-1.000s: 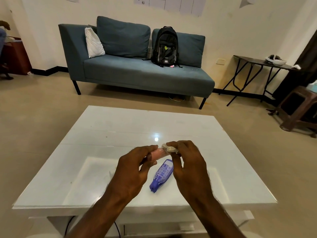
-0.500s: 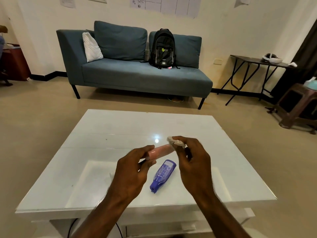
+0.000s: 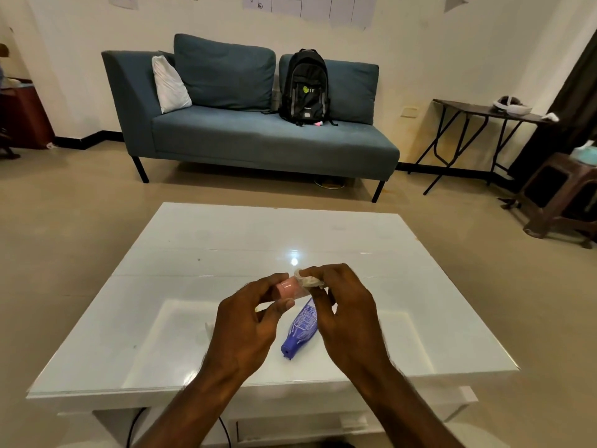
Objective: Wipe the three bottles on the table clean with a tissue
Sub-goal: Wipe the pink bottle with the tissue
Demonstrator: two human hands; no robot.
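My left hand (image 3: 248, 324) grips a small pink bottle (image 3: 287, 290) above the white table (image 3: 371, 253), holding it level between thumb and fingers. My right hand (image 3: 342, 315) pinches a crumpled tissue (image 3: 308, 279) against the bottle's right end. A blue bottle (image 3: 302, 331) lies on its side on the table just below my hands, cap toward me. Something pale (image 3: 210, 328) shows on the table beside my left hand, mostly hidden. A third bottle is not visible.
A blue sofa (image 3: 258, 137) with a black backpack (image 3: 305, 88) stands beyond the table. A dark folding table (image 3: 484, 111) and a brown stool (image 3: 562, 192) are at the right. Bare floor surrounds the table.
The tissue in my right hand has slid left along the pink bottle, covering more of it. The view tilted slightly. The blue bottle has not moved.
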